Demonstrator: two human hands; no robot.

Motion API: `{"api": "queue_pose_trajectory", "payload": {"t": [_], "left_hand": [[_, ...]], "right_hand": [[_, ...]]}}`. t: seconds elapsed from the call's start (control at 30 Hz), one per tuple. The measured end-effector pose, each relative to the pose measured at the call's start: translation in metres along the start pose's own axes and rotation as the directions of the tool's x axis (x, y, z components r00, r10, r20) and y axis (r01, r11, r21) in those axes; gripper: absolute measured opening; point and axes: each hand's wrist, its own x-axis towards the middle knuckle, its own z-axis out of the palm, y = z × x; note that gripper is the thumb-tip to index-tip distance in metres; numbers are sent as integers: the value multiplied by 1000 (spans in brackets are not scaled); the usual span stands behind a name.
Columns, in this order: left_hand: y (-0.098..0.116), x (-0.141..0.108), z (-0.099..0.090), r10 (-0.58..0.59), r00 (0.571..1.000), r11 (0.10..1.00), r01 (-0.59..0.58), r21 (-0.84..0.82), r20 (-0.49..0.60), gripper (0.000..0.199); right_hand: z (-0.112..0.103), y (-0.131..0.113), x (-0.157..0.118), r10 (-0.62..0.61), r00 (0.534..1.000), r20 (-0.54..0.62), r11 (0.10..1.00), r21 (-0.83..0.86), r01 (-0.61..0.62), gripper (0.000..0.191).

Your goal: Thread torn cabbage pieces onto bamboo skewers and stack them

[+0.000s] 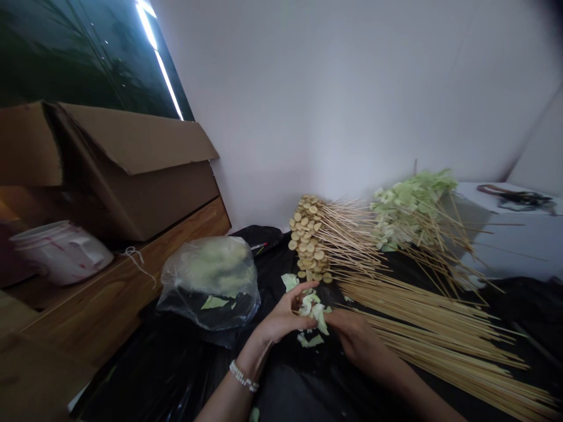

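My left hand (288, 313), with a beaded bracelet (243, 375) at its wrist, curls its fingers and thumb around pale green cabbage pieces (314, 309). Against the right side of these leaves is my right hand (347, 329), its fingers closed. What it grips is hidden behind the hand. Loose cabbage scraps (310, 340) lie just under the hands on black plastic sheeting (299, 384). Another leaf piece (289, 282) shows beyond my left fingers. Long bare wooden skewers (433, 319) lie in a wide spread to the right of my right hand.
Skewered round yellowish slices (309, 231) are stacked near the wall. Skewered cabbage (413, 202) is piled at the back right. A clear plastic bag (211, 278) of leaves lies left. Further left are a cardboard box (145, 199) and a stained white tub (61, 252).
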Motion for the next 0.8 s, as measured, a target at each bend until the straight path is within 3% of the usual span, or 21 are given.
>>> {"api": "queue_pose_trajectory", "payload": {"t": [0.17,0.37,0.53,0.6,0.67,0.73,0.8], "left_hand": [[0,1,0,15,999,996,-19,-91,-46,79],[-4,7,-12,80,968,902,-172,-396,-237,75],[-10,12,-12,87,970,909,-170,-381,-226,85],[-14,14,-10,110,955,933,-195,-303,-275,84],[-16,15,-9,185,883,961,-255,-110,-432,71],[-15,14,-8,340,736,940,-288,184,-585,48],[-12,11,-5,525,608,841,-264,472,-596,30]], "right_hand": [[2,2,0,-19,1000,-18,1000,-9,19,40],[-2,11,0,37,977,-211,999,43,-29,31],[5,16,-1,25,947,-320,1000,16,-21,29],[9,18,-2,3,936,-353,1000,-6,-6,28],[11,19,-2,-3,923,-385,1000,-22,-6,29],[12,21,-1,3,908,-418,999,-33,-18,28],[13,22,-1,16,894,-448,998,-42,-39,28]]}}
